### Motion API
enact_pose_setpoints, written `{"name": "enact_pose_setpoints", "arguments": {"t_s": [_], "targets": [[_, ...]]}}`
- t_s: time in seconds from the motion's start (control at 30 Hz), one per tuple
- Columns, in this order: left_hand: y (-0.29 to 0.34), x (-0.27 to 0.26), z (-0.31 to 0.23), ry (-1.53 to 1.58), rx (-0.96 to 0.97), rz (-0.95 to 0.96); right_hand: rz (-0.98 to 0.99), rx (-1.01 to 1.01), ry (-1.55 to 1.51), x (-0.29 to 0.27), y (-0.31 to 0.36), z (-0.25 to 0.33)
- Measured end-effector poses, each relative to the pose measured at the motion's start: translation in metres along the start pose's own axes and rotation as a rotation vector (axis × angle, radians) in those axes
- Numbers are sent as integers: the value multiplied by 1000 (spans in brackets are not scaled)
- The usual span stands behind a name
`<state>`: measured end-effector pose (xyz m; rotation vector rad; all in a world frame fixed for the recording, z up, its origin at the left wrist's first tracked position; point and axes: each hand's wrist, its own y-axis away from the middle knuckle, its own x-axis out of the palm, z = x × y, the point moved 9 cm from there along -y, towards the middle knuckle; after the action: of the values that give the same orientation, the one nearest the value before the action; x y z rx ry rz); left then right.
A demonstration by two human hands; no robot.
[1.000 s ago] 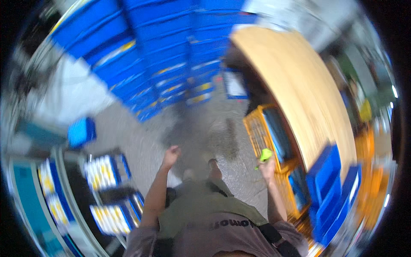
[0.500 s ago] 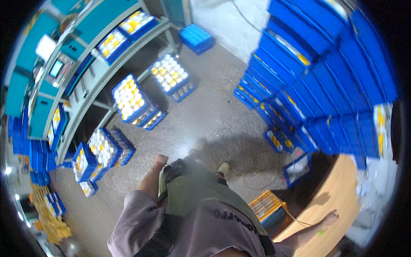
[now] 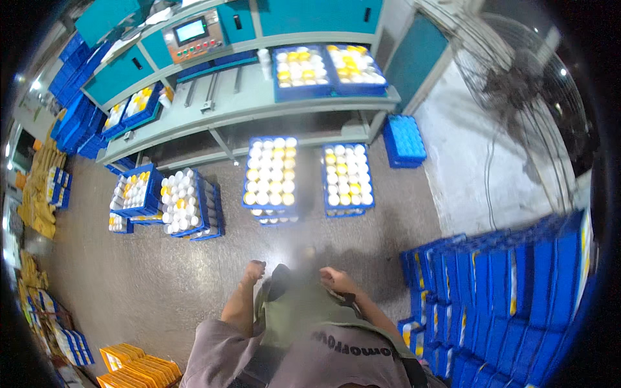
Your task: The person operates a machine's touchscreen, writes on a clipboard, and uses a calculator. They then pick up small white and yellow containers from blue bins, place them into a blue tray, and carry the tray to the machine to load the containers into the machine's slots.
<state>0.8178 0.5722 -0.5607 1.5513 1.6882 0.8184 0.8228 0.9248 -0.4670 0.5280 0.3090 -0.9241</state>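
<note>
I stand on a grey concrete floor, facing a long grey workbench [image 3: 259, 103]. My left hand [image 3: 255, 269] hangs at my side with the fingers curled and nothing in it. My right hand [image 3: 333, 279] is loosely closed near my waist and also holds nothing. On the floor just ahead stand two blue crates, one [image 3: 272, 173] and another [image 3: 348, 178], both packed with white and yellow round caps. Both hands are well short of these crates.
More filled blue crates [image 3: 184, 204] sit on the floor at left and on the bench top [image 3: 326, 68]. A control panel with a screen [image 3: 197, 40] is behind the bench. Stacked blue crates [image 3: 511, 291] rise at right, a large fan [image 3: 517, 84] upper right, orange crates [image 3: 132, 365] lower left.
My view has swung round from the blue crate stacks and wooden table to the workbench. The small yellow-green thing seen by my right hand earlier is no longer in it.
</note>
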Motion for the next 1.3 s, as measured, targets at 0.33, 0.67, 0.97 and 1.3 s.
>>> {"name": "enact_pose_setpoints", "arguments": {"t_s": [0.33,0.67,0.97,1.3], "targets": [[-19,-36,-121,119,107,-271,57,595,365,-226,-85,-79],[-146,-79,-182,-56,107,-399,-73,387,265,-346,-347,-95],[-194,15,-609,-492,559,-625,-872,-89,489,-583,-603,104],[-244,106,-810,-716,997,-759,-524,132,782,-613,-605,32]]}}
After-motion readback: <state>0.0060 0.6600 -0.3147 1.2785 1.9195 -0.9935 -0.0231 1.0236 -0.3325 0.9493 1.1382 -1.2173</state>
